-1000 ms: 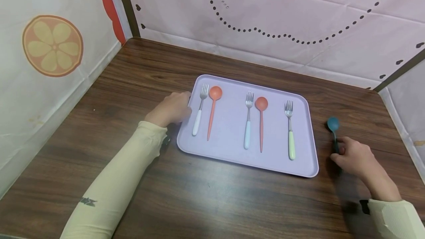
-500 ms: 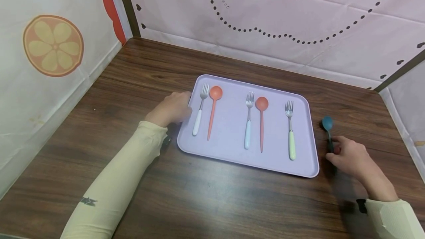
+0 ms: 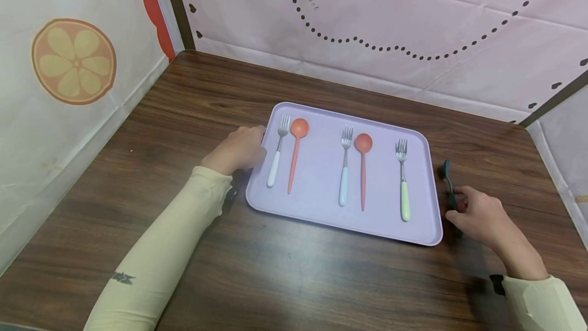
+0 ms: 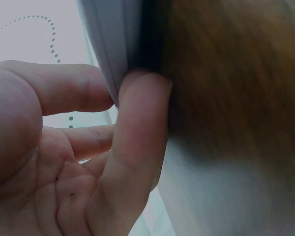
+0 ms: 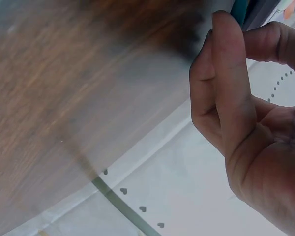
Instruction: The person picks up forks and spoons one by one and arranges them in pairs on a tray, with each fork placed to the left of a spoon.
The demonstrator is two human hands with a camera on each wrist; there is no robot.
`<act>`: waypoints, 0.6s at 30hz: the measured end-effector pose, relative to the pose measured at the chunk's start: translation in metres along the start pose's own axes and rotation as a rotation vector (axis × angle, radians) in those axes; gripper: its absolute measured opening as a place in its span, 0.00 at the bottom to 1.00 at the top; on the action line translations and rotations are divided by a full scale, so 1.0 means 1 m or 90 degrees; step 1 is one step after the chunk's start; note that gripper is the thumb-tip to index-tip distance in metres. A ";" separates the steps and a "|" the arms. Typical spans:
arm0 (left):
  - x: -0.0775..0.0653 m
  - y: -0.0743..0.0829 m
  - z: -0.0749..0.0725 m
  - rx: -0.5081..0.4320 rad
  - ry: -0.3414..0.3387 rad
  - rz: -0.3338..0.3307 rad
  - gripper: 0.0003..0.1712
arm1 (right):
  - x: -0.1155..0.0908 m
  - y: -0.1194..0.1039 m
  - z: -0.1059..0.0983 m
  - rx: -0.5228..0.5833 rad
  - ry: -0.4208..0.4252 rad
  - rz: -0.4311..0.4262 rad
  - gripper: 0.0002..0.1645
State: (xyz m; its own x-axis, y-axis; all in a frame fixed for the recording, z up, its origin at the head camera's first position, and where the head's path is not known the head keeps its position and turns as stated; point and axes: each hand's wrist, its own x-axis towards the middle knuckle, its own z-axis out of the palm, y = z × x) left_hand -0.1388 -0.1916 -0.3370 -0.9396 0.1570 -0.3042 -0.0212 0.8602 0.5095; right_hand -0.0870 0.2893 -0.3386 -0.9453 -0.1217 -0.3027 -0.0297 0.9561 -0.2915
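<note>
My left hand (image 3: 239, 151) grips the left rim of a lavender tray (image 3: 317, 183); the left wrist view shows thumb and finger on either side of the tray edge (image 4: 105, 44). To the right of the tray, my right hand (image 3: 480, 216) pinches a dark teal spoon (image 3: 449, 180) by its handle, its bowl turned edge-on. Only a sliver of the teal spoon (image 5: 239, 11) shows in the right wrist view. On the tray lie a white-handled fork (image 3: 274, 167), an orange spoon (image 3: 294, 155), a blue-handled fork (image 3: 343, 183), a coral spoon (image 3: 363, 167) and a green-handled fork (image 3: 404, 193).
Everything rests on a dark wooden table (image 3: 220, 269). A pinkish printed cloth (image 3: 413, 14) hangs along the back edge, and a white cloth with an orange-slice print (image 3: 73, 63) hangs on the left.
My right hand has shifted a little left toward the tray with the teal spoon, whose bowl has turned from face-up to edge-on. My left hand stays on the tray rim.
</note>
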 end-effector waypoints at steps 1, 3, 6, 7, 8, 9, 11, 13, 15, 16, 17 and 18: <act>0.000 0.000 0.000 0.001 0.000 0.002 0.22 | 0.000 -0.001 0.000 -0.001 -0.001 -0.002 0.39; 0.001 0.000 0.000 0.004 0.000 0.005 0.22 | -0.001 -0.003 -0.001 -0.002 0.001 -0.004 0.39; 0.000 0.000 -0.001 0.004 -0.002 0.005 0.22 | -0.001 -0.005 0.000 -0.001 0.008 -0.008 0.39; 0.000 0.000 -0.001 0.004 -0.002 0.005 0.22 | -0.001 -0.006 0.000 -0.001 0.010 -0.009 0.39; 0.000 0.000 -0.001 0.005 -0.001 0.005 0.22 | -0.001 -0.006 0.000 -0.001 0.012 -0.010 0.39; 0.000 0.000 -0.001 0.006 0.000 0.004 0.22 | -0.001 -0.007 0.001 -0.001 0.014 -0.011 0.39; 0.000 0.000 -0.001 0.007 0.000 0.004 0.22 | 0.000 -0.008 0.002 -0.004 0.016 -0.011 0.39; 0.000 0.000 -0.001 0.008 0.000 0.004 0.22 | 0.000 -0.010 0.002 -0.007 0.020 -0.014 0.39; 0.000 0.000 -0.001 0.008 -0.001 0.005 0.22 | 0.000 -0.011 0.003 -0.008 0.029 -0.019 0.39; 0.000 0.000 -0.001 0.007 -0.002 0.005 0.23 | 0.000 -0.012 0.003 -0.009 0.035 -0.022 0.38; -0.001 0.000 -0.001 0.008 -0.001 0.005 0.23 | 0.000 -0.013 0.004 -0.010 0.041 -0.026 0.38; -0.001 0.001 -0.001 0.008 -0.001 0.005 0.23 | 0.000 -0.013 0.004 -0.011 0.047 -0.029 0.38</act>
State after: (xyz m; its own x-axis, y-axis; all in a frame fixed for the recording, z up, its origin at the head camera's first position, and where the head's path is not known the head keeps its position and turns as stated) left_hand -0.1386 -0.1919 -0.3355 -0.9392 0.1645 -0.3014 -0.0098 0.8646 0.5023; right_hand -0.0855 0.2753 -0.3385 -0.9643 -0.1454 -0.2213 -0.0781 0.9548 -0.2869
